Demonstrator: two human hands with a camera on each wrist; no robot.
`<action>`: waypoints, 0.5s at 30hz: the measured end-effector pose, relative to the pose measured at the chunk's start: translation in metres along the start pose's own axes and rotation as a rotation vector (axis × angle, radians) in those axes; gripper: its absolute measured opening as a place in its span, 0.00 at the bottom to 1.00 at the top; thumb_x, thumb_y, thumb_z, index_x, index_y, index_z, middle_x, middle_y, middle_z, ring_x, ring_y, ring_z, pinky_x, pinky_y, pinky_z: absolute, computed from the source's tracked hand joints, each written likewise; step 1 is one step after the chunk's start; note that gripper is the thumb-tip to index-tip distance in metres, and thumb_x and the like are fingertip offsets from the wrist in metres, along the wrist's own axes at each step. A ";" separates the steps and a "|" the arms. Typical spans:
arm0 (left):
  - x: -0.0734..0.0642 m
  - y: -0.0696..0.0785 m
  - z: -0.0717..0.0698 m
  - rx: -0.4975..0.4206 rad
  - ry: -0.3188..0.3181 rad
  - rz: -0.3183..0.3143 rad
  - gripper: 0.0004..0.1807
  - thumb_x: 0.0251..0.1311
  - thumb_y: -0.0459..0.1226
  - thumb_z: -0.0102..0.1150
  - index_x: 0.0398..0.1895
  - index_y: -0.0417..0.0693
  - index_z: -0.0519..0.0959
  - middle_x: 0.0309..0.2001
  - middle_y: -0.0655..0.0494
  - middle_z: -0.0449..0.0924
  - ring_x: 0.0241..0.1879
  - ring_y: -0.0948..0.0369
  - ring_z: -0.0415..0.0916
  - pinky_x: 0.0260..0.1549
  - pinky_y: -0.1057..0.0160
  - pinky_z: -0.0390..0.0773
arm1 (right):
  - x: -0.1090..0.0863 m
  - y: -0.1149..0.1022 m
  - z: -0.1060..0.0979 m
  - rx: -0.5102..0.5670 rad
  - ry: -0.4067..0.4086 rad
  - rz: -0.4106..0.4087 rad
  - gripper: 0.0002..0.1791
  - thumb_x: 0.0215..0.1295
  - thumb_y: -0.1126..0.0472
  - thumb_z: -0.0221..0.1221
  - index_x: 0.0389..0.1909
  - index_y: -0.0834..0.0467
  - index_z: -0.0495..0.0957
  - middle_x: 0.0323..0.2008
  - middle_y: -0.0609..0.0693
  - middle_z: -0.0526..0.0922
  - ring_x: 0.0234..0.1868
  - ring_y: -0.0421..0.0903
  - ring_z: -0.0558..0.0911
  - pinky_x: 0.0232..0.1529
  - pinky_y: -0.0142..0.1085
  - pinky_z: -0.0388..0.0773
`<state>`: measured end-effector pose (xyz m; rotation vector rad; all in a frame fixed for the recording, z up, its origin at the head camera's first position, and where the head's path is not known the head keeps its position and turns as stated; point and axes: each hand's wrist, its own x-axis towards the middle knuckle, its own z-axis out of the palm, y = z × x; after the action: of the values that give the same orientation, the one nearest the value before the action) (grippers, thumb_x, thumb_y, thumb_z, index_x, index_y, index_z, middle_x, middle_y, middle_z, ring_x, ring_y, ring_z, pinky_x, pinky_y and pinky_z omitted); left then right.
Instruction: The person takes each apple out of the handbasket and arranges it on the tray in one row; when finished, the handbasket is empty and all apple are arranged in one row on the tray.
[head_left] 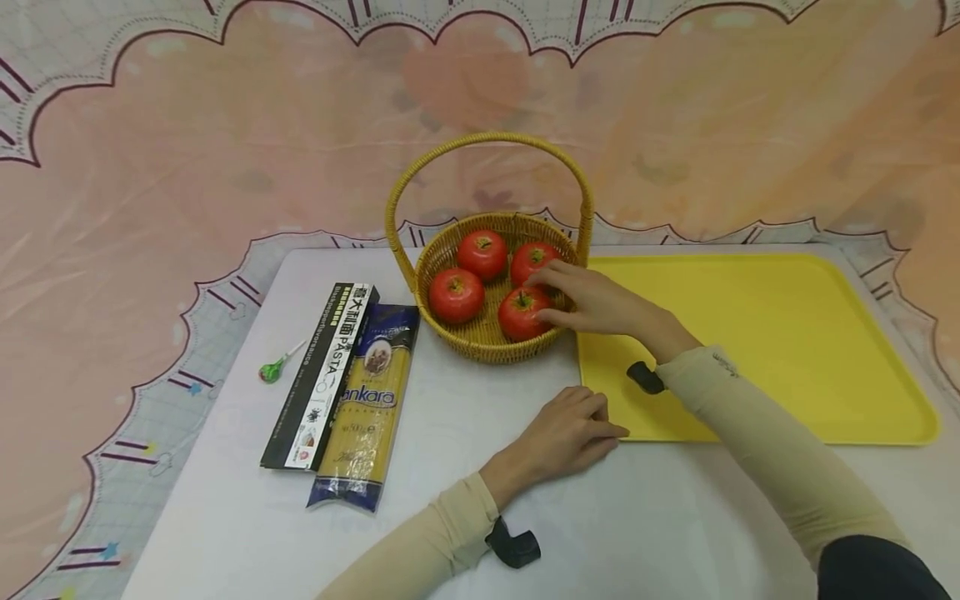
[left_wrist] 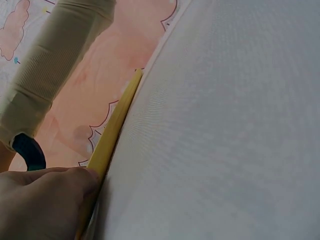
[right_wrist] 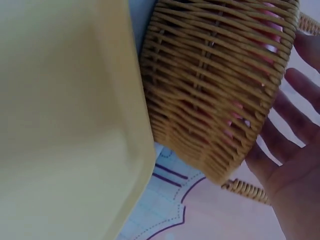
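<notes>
A woven yellow basket with a tall arched handle holds several red tomatoes. My right hand reaches over its right rim, fingers spread and slightly bent around the front right tomato. In the right wrist view, the fingers of that hand pass over the rim of the basket; their tips are hidden. My left hand rests low on the table, thumb and fingers at the near left corner of the yellow tray. The left wrist view shows this hand pinching the tray's rim.
Left of the basket lie a black and white pasta box and a yellow and blue pasta pack, partly overlapping. A green lollipop lies beyond them. A patterned cloth hangs behind the white table.
</notes>
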<state>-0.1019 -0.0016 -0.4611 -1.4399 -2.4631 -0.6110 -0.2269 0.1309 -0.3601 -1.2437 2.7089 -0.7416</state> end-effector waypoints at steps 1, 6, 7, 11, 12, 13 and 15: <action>0.000 0.000 0.000 0.002 0.000 0.004 0.11 0.60 0.45 0.58 0.44 0.64 0.85 0.31 0.66 0.71 0.38 0.67 0.68 0.48 0.69 0.67 | 0.002 0.000 0.001 -0.009 -0.006 0.003 0.24 0.63 0.50 0.59 0.58 0.54 0.71 0.53 0.50 0.73 0.46 0.48 0.75 0.49 0.43 0.73; 0.000 0.000 0.000 0.013 -0.006 0.019 0.11 0.61 0.45 0.57 0.44 0.64 0.85 0.31 0.66 0.72 0.38 0.67 0.68 0.48 0.68 0.67 | 0.008 -0.001 0.004 -0.047 -0.044 0.054 0.27 0.61 0.44 0.59 0.59 0.51 0.71 0.58 0.49 0.71 0.54 0.48 0.74 0.57 0.46 0.72; 0.000 0.000 0.000 0.010 -0.008 0.018 0.11 0.61 0.44 0.57 0.44 0.63 0.85 0.31 0.66 0.72 0.38 0.67 0.68 0.49 0.68 0.67 | 0.009 -0.001 0.005 -0.054 -0.057 0.066 0.28 0.61 0.43 0.59 0.59 0.50 0.70 0.59 0.49 0.70 0.55 0.48 0.74 0.58 0.47 0.71; 0.000 -0.001 0.001 -0.005 -0.010 0.005 0.11 0.61 0.44 0.57 0.44 0.64 0.85 0.31 0.66 0.71 0.39 0.67 0.69 0.50 0.69 0.67 | 0.013 0.000 0.007 -0.072 -0.124 0.125 0.33 0.59 0.39 0.58 0.63 0.48 0.68 0.65 0.53 0.66 0.59 0.54 0.74 0.60 0.52 0.69; 0.000 -0.001 0.002 -0.007 -0.008 0.005 0.11 0.61 0.44 0.57 0.44 0.64 0.85 0.31 0.66 0.71 0.39 0.67 0.69 0.50 0.69 0.67 | 0.014 0.000 0.007 -0.074 -0.140 0.136 0.34 0.59 0.39 0.58 0.64 0.48 0.67 0.67 0.55 0.64 0.60 0.56 0.73 0.60 0.53 0.69; 0.000 -0.001 0.002 -0.010 -0.004 0.002 0.11 0.60 0.44 0.57 0.44 0.64 0.85 0.31 0.66 0.71 0.39 0.67 0.69 0.50 0.69 0.67 | 0.016 0.000 0.007 -0.076 -0.156 0.148 0.35 0.58 0.38 0.58 0.65 0.47 0.66 0.68 0.56 0.63 0.62 0.57 0.72 0.61 0.54 0.67; -0.001 -0.001 0.003 -0.014 0.003 0.001 0.11 0.60 0.44 0.57 0.43 0.64 0.85 0.30 0.66 0.71 0.39 0.67 0.69 0.50 0.69 0.67 | 0.019 -0.001 0.007 -0.075 -0.186 0.167 0.37 0.57 0.36 0.59 0.66 0.47 0.65 0.69 0.58 0.61 0.66 0.59 0.67 0.63 0.56 0.64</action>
<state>-0.1026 -0.0016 -0.4641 -1.4441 -2.4606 -0.6302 -0.2375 0.1138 -0.3638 -1.0262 2.6663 -0.4843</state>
